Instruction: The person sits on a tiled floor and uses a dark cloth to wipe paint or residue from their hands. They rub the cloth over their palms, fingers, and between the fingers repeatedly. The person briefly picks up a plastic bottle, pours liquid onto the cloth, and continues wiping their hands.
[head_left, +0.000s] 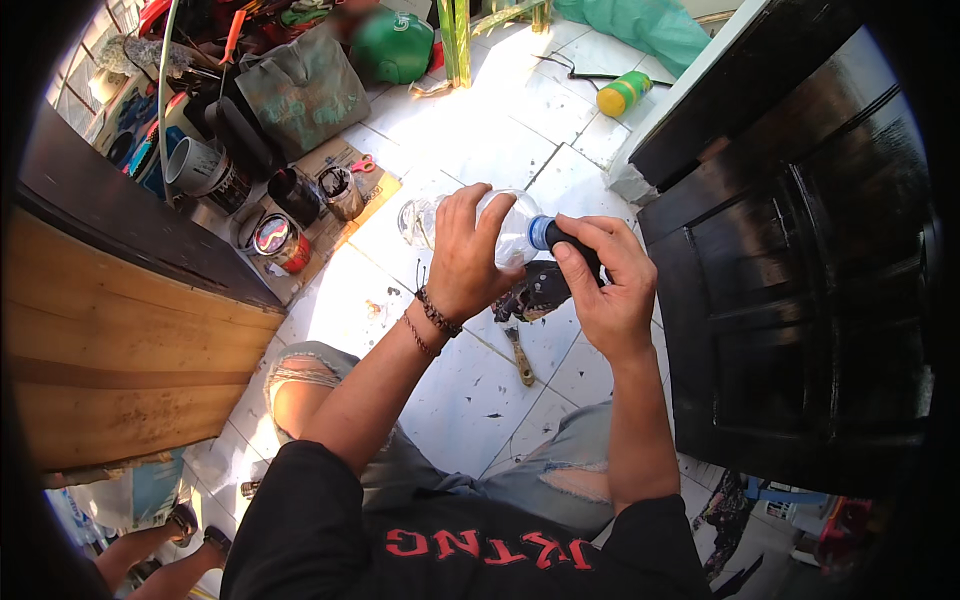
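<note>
My left hand is wrapped over the body of a clear plastic bottle lying sideways in the air above the tiled floor. A blue ring or cap sits at its neck. Against that blue part, my right hand grips a black cylindrical piece between thumb and fingers. Whether the piece is joined to the bottle, I cannot tell. Below the hands lie a dark stained cloth and a putty knife or scraper, its blade end partly hidden near the cloth.
Left, cardboard bears a red paint can, dark-stained containers and pink-handled scissors. A glossy black panelled door borders the right, a wooden panel the left. A green-yellow bottle lies ahead. Someone's feet show lower left.
</note>
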